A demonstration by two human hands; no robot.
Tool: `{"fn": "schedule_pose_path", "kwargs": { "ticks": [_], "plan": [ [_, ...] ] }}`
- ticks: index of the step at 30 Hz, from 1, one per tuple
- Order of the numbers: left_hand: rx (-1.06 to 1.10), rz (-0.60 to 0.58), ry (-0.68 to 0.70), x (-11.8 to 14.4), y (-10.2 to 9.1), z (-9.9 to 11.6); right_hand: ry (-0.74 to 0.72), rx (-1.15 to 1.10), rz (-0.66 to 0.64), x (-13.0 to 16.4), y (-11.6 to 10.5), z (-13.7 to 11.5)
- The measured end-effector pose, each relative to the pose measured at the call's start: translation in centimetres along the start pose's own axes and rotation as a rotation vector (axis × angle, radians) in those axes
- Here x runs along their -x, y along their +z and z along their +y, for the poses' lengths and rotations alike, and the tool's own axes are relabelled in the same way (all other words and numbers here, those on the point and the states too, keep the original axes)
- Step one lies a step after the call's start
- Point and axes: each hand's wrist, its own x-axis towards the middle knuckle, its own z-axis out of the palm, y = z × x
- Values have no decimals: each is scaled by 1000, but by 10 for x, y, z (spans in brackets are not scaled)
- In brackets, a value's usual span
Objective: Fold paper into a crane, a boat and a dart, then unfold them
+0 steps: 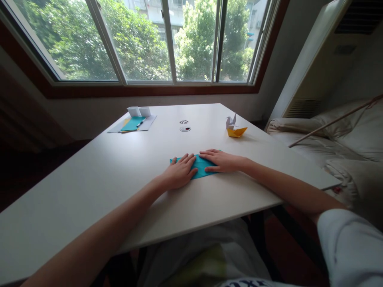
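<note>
A turquoise sheet of paper (pixel 201 166) lies flat on the white table (pixel 125 175), close to its front edge. My left hand (pixel 180 170) rests on the sheet's left part with its fingers stretched out. Over the right part lies my right hand (pixel 220 160), palm down, thumb and fingers apart. A strip of the paper shows between the two hands; the rest is covered by them, and whether it is folded beneath I cannot tell.
A yellow paper boat (pixel 236 132) and a white folded paper bird (pixel 231 120) stand at the right. Back left are stacked coloured papers (pixel 132 124), a pen (pixel 141 122) and white paper boxes (pixel 138 111). Two small round items (pixel 185 129) lie mid-table. A sofa (pixel 311 131) stands to the right.
</note>
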Motion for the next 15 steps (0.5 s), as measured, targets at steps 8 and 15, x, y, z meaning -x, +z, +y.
{"fn": "schedule_pose_path", "kwargs": {
  "ticks": [8, 15],
  "plan": [
    [3, -41, 0, -2, 5, -7, 52, -76, -39, -4, 9, -9],
    [38, -104, -2, -3, 1, -13, 80, -118, -118, -4, 6, -7]
  ]
}}
